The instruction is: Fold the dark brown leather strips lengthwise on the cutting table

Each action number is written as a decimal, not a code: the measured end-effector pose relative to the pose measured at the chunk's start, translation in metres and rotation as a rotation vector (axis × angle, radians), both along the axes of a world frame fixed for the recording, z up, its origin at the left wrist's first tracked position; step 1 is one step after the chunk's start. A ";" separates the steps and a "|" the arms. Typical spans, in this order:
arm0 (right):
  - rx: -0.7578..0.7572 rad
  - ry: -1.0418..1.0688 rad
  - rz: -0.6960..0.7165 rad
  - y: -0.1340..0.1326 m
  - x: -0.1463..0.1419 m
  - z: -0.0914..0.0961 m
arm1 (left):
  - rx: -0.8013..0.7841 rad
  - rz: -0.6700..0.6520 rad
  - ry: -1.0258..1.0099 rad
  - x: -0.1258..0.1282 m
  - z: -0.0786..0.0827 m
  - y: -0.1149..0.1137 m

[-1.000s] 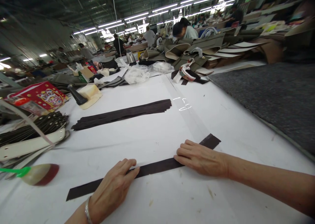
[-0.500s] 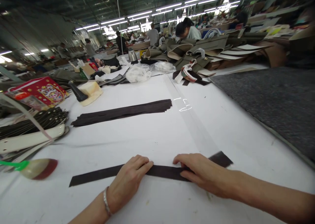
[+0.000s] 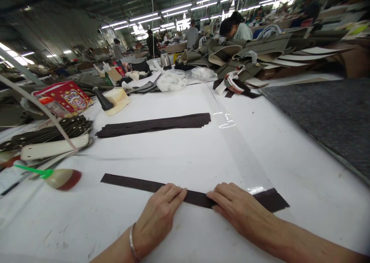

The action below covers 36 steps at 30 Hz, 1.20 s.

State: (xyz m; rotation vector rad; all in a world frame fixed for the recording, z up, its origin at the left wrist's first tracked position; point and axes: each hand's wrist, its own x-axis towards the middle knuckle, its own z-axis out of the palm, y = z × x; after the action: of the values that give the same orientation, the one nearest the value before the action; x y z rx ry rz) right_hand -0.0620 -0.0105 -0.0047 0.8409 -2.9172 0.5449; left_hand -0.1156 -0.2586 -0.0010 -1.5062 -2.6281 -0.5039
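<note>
A long dark brown strip lies flat across the near part of the white table. My left hand rests on its middle with fingers stretched flat. My right hand presses flat on the strip further right, fingers extended and close together. The strip's right end shows beyond my right hand. A stack of similar dark strips lies further back, apart from both hands.
A clear plastic ruler runs away from the strip's right end. A glue bottle with a green tip and cream and dark straps lie left. Grey felt covers the right. Olive bag parts, a hammer and people are behind.
The strip has swung from a slant to nearly level across the table. Both hands stayed flat on it and drew closer together near its right half.
</note>
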 end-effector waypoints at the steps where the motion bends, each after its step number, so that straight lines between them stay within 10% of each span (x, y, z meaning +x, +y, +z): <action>1: -0.026 0.005 -0.011 0.001 0.000 0.001 | -0.002 0.012 -0.012 -0.001 0.000 -0.004; 17: 0.039 0.020 0.006 -0.010 -0.010 0.003 | 0.005 -0.049 0.080 0.002 -0.002 0.005; 36: 0.148 0.176 0.158 0.019 0.008 0.003 | -0.376 -0.036 -0.003 0.004 0.015 0.026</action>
State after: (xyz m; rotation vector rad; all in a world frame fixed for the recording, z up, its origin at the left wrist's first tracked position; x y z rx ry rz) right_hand -0.0539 0.0085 -0.0018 1.0847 -2.7718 0.2507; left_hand -0.1112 -0.2326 0.0140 -1.6445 -2.8188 -0.0077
